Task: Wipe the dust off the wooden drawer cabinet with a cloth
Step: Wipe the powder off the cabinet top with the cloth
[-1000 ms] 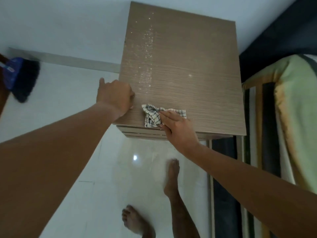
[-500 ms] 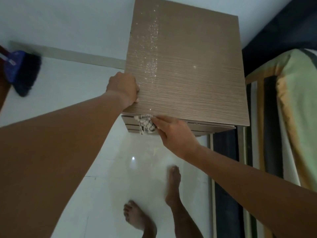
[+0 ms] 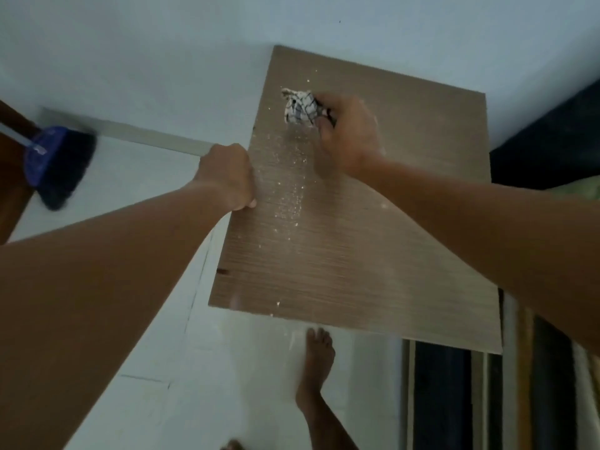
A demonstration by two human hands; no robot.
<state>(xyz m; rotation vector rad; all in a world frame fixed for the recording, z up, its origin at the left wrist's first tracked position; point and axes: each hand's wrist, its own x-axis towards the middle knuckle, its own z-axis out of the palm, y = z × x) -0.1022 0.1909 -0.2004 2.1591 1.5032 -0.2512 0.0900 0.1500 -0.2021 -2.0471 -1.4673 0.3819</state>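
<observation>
The wooden drawer cabinet shows its brown grained top, seen from above. A streak of white dust runs down its left half. My right hand is near the far edge of the top, closed on a bunched white cloth with dark checks, which presses on the wood at the head of the streak. My left hand is curled over the cabinet's left edge, gripping it. The drawers themselves are hidden below the top.
A blue broom head leans at the left by the wall. The floor is white tile, with white dust near my bare foot in front of the cabinet. A bed with striped bedding stands close on the right.
My right hand has carried the cloth from the front edge of the top to its far part, at the head of the dust streak. My left hand still grips the left edge.
</observation>
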